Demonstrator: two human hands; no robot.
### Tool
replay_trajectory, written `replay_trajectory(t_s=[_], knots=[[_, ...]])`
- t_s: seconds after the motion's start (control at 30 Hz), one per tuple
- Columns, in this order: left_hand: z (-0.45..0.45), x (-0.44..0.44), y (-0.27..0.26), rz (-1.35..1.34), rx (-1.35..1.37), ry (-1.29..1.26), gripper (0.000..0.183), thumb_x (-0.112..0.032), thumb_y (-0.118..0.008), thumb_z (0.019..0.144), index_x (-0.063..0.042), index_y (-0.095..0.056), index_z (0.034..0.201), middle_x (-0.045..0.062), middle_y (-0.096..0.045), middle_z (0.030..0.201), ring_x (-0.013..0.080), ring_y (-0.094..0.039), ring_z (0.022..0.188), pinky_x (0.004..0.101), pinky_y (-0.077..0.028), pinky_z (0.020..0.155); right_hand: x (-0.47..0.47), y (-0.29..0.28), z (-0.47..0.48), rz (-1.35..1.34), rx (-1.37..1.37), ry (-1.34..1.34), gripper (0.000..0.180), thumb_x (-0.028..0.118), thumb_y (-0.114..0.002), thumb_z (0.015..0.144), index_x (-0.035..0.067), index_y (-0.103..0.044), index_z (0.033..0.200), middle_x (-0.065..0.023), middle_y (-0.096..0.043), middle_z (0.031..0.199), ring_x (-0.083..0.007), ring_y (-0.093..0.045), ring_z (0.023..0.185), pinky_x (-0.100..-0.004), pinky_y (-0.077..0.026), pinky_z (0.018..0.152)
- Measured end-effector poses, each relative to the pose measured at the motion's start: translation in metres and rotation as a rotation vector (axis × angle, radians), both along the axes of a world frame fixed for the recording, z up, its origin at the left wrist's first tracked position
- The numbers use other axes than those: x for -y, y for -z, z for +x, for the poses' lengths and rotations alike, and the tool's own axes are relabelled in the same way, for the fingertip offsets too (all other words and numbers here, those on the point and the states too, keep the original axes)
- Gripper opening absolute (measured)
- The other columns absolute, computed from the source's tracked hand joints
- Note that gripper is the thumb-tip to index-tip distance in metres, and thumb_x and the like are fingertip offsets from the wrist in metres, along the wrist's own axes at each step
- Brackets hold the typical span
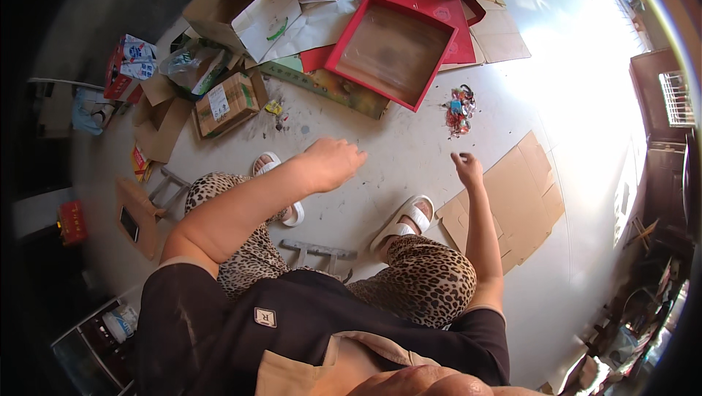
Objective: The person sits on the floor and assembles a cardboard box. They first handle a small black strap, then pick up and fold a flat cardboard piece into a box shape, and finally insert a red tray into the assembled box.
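Observation:
My left hand (334, 161) reaches over the pale floor between my feet and the boxes, its fingers bent downward; its palm side is hidden. On the right, my right hand (467, 165) is curled with its fingertips partly apart, and I see nothing in it. Just beyond that hand lies a small pile of colourful trinkets and tangled cords (462, 111) on the floor. Farther off, an open red box tray with a clear window (395, 50) leans on a long green printed box (329, 86). A yellow wrapper (273, 107) lies among dark crumbs.
Cardboard boxes (225, 6) and flattened cartons are heaped at the far side. A taped parcel box (227, 104) stands at the left. Flat cardboard (510, 204) lies by my right arm. A phone (129, 224) rests on brown cardboard at the left, near a metal stool frame (170, 187).

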State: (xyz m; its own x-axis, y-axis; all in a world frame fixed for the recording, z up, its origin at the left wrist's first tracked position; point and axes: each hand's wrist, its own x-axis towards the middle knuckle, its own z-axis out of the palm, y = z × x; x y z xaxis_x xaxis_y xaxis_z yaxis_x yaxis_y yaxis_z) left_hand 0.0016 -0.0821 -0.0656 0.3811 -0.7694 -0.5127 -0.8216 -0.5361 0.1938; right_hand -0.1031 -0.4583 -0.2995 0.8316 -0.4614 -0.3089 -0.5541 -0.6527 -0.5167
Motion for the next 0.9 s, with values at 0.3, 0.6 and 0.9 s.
replay_trajectory(t_s=[0.3, 0.6, 0.9], knots=[[0.001, -0.037, -0.009, -0.174, 0.067, -0.008, 0.034, -0.026, -0.067, 0.086, -0.006, -0.057, 0.113, 0.007, -0.062, 0.091, 0.0254, -0.062, 0.091, 0.0373, -0.050, 0.077, 0.000, 0.065, 0.168, 0.299, -0.148, 0.258, 0.081, 0.063, -0.067, 0.080, 0.001, -0.051, 0.129, -0.0106, -0.060, 0.109, -0.0215, -0.057, 0.099, -0.0384, -0.050, 0.079], [0.005, -0.054, -0.025, -0.120, 0.032, -0.056, 0.035, -0.024, -0.068, 0.084, -0.006, -0.058, 0.112, 0.007, -0.061, 0.093, 0.0241, -0.061, 0.093, 0.0363, -0.050, 0.077, -0.089, 0.027, 0.198, 0.710, -0.098, 0.234, 0.043, 0.037, -0.069, 0.080, -0.003, -0.064, 0.094, -0.0059, -0.064, 0.079, -0.0187, -0.061, 0.068, -0.0318, -0.050, 0.068], [0.036, -0.065, -0.051, -0.539, 0.242, -0.332, 0.042, -0.022, -0.069, 0.083, -0.005, -0.060, 0.120, 0.008, -0.057, 0.118, 0.0265, -0.053, 0.109, 0.0388, -0.048, 0.090, -0.070, -0.118, 0.146, 0.478, 0.222, 0.182, 0.035, 0.017, -0.059, 0.079, -0.007, -0.061, 0.105, -0.0116, -0.065, 0.085, -0.0186, -0.063, 0.073, -0.0305, -0.050, 0.068]])
